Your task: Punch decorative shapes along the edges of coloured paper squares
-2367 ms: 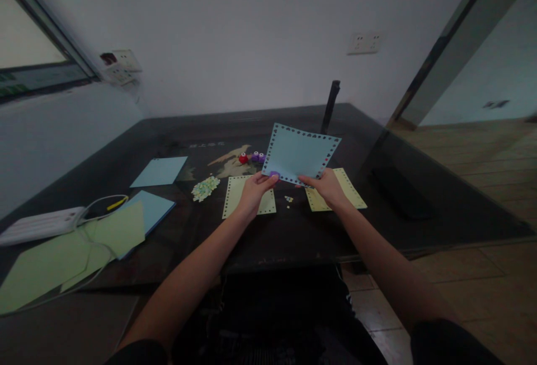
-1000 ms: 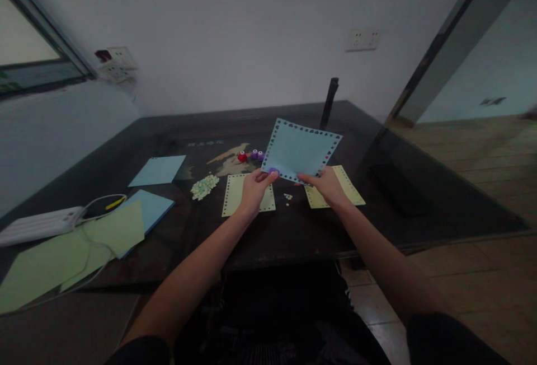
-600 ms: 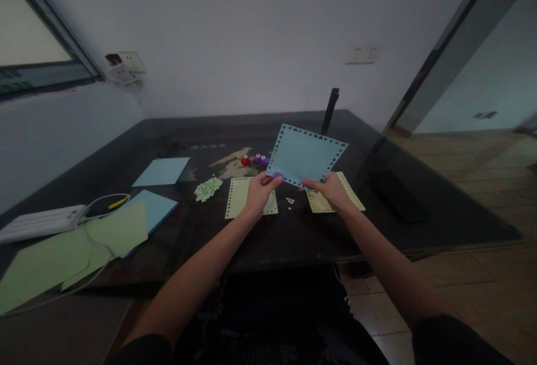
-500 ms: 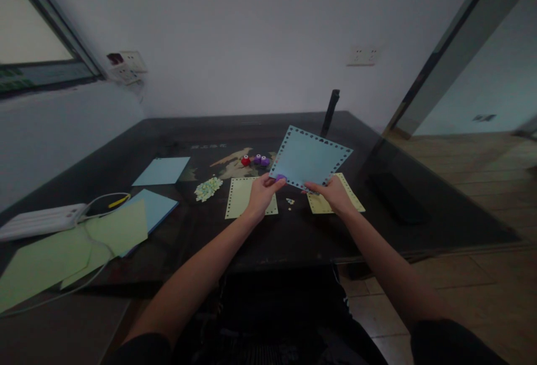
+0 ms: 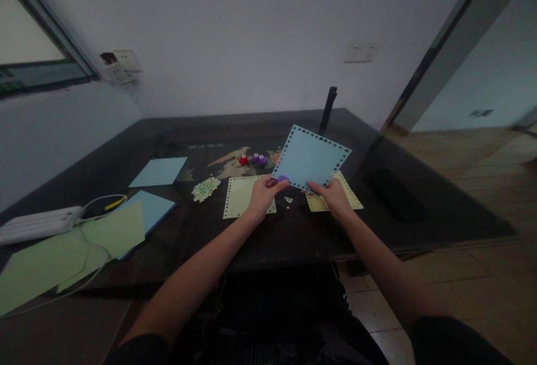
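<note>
A light-blue sheet of paper (image 5: pixel 311 158), punched with small holes along its edges, is held up tilted over the table. My left hand (image 5: pixel 265 192) is closed at its lower left corner around a small purple paper punch (image 5: pixel 283 179), mostly hidden by the fingers. My right hand (image 5: pixel 332 192) pinches the sheet's lower edge with the thumb on top. Beneath the hands lie a pale-green punched sheet (image 5: pixel 238 197) and a yellow punched sheet (image 5: pixel 351 192). Tiny paper cut-outs (image 5: pixel 288 200) rest on the table between them.
Behind stand a red punch (image 5: pixel 243 159) and purple punches (image 5: pixel 259 159). A heap of paper bits (image 5: pixel 205 188) lies left of centre. Farther left are blue paper (image 5: pixel 159 172), green sheets (image 5: pixel 100 230) and a white power strip (image 5: pixel 42 224) with its cable. A black object (image 5: pixel 396 194) lies right.
The whole view has shifted slightly. Both hands still hold the blue sheet and the punch in nearly the same pose, with the sheet turned very slightly.
</note>
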Available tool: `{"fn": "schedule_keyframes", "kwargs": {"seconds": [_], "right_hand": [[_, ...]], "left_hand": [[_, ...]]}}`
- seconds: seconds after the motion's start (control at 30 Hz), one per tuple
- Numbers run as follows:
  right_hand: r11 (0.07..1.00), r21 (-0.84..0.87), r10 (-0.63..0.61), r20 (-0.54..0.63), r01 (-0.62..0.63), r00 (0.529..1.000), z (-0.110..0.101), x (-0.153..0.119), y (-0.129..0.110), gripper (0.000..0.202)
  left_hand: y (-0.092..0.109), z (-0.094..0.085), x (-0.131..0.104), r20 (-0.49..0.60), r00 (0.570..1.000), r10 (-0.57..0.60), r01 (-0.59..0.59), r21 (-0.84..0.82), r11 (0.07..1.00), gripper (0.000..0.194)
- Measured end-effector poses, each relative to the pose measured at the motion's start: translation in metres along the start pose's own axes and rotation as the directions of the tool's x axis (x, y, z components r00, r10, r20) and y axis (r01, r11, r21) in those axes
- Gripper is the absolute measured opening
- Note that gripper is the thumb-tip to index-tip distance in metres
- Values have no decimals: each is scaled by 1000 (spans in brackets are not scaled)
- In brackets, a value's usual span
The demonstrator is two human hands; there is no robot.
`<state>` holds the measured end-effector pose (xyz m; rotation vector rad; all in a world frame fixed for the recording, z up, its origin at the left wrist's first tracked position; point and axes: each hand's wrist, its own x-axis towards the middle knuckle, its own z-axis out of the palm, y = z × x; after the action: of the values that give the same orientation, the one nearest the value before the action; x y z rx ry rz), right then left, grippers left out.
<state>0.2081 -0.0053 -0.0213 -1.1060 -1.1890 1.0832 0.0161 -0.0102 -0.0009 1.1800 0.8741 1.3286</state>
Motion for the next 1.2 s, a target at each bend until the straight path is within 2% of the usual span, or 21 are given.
{"fn": "schedule_keyframes", "kwargs": {"seconds": [0.17,0.63,0.8,1.0,1.1,1.2], "right_hand": [[1000,-21,-17,13,17,1000,-1,2,3,36],[999,42,11,-55,-8,998,2,-3,-11,40],[999,36,-24,-78,27,997,0,-2,-11,39],[999,17,-44,-99,46,994,-1,-2,-13,39],[999,19,-48,-107,50,993,-3,-1,-13,39],[998,33,-56,-126,60,990,-5,-1,-13,35]], "left_hand": [[-1,1,0,33,999,-40,39,7,999,34],[-2,1,-1,78,995,-62,62,6,998,35],[-2,0,-1,105,992,-71,64,68,996,31],[-3,-1,0,123,990,-67,52,124,991,39],[-3,-3,0,104,993,-54,32,202,979,44],[-1,-5,-1,160,987,-25,-25,303,953,45]]}}
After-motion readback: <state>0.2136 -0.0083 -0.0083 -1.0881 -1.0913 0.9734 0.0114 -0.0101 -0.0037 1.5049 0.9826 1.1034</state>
